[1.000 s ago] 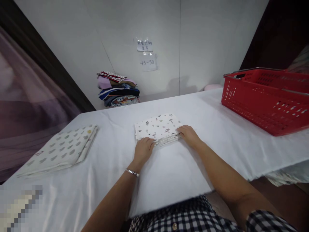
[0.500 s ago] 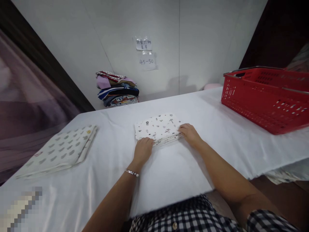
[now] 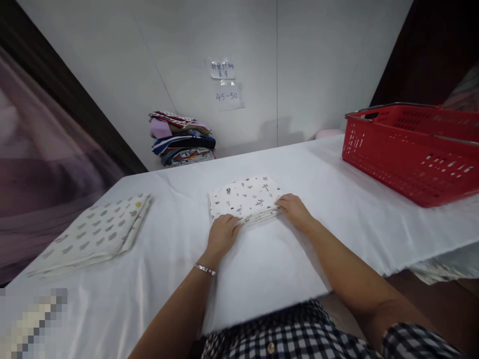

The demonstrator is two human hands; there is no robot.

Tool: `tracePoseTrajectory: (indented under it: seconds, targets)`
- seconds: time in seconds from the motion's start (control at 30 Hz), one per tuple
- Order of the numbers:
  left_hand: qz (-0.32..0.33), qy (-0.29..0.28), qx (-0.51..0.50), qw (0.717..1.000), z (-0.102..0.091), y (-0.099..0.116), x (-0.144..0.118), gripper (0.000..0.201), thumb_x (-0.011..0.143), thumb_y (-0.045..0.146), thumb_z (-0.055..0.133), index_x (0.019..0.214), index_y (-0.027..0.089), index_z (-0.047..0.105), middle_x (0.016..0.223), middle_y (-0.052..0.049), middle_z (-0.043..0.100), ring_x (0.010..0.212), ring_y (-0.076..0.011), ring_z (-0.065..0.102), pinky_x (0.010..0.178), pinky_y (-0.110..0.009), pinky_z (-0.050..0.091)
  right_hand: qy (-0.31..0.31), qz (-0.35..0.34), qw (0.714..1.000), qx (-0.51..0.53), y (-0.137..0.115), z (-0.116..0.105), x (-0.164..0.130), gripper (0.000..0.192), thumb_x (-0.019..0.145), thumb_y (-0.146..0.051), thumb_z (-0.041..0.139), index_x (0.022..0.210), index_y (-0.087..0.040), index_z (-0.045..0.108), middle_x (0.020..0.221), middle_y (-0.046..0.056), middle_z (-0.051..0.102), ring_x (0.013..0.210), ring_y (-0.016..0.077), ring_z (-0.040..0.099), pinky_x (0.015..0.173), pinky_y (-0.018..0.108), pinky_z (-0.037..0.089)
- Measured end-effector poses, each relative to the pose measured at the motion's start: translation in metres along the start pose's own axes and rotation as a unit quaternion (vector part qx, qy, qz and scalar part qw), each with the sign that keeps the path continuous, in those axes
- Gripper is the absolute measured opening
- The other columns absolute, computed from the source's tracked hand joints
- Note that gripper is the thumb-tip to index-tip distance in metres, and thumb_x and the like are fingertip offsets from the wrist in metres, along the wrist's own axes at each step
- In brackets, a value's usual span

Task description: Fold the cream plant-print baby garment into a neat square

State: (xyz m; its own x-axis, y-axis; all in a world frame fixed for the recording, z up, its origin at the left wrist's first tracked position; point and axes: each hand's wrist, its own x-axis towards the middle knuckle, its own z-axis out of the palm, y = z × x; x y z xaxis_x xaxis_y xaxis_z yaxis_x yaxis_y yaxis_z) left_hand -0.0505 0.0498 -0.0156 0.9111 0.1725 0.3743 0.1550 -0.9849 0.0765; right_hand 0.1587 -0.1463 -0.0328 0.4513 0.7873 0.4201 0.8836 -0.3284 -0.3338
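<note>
A folded white cloth printed with small palm trees and figures lies flat in the middle of the table. My left hand grips its near left corner, fingers on top and thumb at the layered front edge. At the near right corner, my right hand pinches the same cloth. Both thumbs are largely out of sight. To the left rests another folded white cloth with grey-green blotches, and neither hand touches it.
A white sheet covers the table. On the right stands a red plastic basket with metal handles. Folded clothes are piled against the back wall, below paper signs. A sheer curtain hangs at left.
Almost nothing differs. My left hand has shifted very slightly at the cloth's front edge, and both hands remain on the corners.
</note>
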Motion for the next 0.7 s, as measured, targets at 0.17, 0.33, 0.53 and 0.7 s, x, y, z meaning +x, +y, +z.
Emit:
tracePoseTrajectory:
  seconds: [0.17,0.33,0.53,0.7]
  targets:
    - [0.002,0.017,-0.012,1.000,0.001,-0.003,-0.001,0.023,0.091,0.030,0.042,0.098,0.020,0.063,0.091,-0.006,0.060,0.086,-0.0200,0.053,0.075,-0.034,0.043,0.003,0.005,1.000,0.006,0.002,0.002,-0.001,0.030,0.081,-0.008,0.048,0.099,-0.021,0.068,0.103,0.006,0.064,0.098,0.0204,0.052,0.088,0.035,0.038]
    - [0.004,0.024,-0.011,1.000,0.000,-0.002,-0.002,0.023,0.090,0.030,0.044,0.099,0.020,0.062,0.090,-0.006,0.060,0.085,-0.0206,0.053,0.076,-0.034,0.043,0.017,0.004,1.000,0.015,-0.002,-0.002,-0.001,0.034,0.079,-0.007,0.048,0.104,-0.020,0.066,0.106,0.006,0.063,0.100,0.0210,0.051,0.090,0.035,0.038]
    - [0.000,0.024,-0.012,1.000,0.000,-0.001,-0.003,0.022,0.089,0.029,0.045,0.099,0.020,0.063,0.090,-0.005,0.061,0.086,-0.0203,0.053,0.075,-0.034,0.043,0.046,0.035,0.995,0.086,-0.006,-0.008,-0.005,0.038,0.071,-0.003,0.045,0.097,-0.019,0.068,0.106,0.006,0.063,0.102,0.0195,0.050,0.092,0.034,0.039]
    - [-0.012,0.023,-0.029,0.999,-0.002,-0.002,-0.002,0.024,0.090,0.033,0.045,0.098,0.020,0.064,0.090,-0.005,0.062,0.086,-0.0197,0.054,0.075,-0.033,0.044,0.118,0.139,0.954,0.238,0.007,0.000,-0.004,0.030,0.071,-0.012,0.043,0.088,-0.020,0.067,0.099,0.004,0.064,0.095,0.0168,0.056,0.087,0.031,0.043]
